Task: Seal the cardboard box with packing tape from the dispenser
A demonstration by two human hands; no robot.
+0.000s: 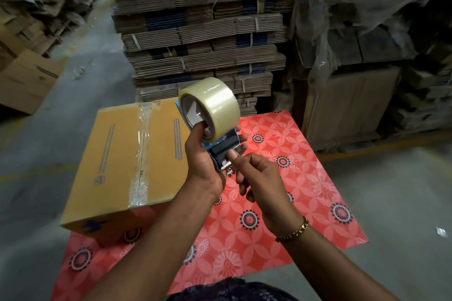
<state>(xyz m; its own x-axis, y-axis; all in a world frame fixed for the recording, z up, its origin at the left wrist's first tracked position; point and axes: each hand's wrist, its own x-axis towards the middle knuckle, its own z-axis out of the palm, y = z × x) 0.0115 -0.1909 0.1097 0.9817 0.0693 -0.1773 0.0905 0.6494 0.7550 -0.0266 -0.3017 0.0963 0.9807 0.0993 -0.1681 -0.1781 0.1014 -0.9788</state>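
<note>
Left hand (203, 164) grips the blue tape dispenser (223, 148), held up in the air above the red floral mat (281, 178), fingers wrapped round the frame, one finger poking into the core of the clear tape roll (211, 107). Roll sits at the top end of the dispenser, tilted, serrated blade at the lower end. Right hand (259, 178) is mostly curled, thumb and forefinger pinching at the tape end right by the blade; can't tell if tape is actually caught between them. Gold chain bracelet (293, 230) on the right wrist.

Cardboard box (127, 161) rests on the mat's left edge, partly hanging over onto the concrete floor (391, 203), flaps closed, a clear tape strip (143, 151) running along the top centre seam. Box is just left of the hands, not touched by them.

Behind the mat's far edge: strapped stacks of flat cartons (200, 32). More boxes at far left, plastic-wrapped stacks at right.
</note>
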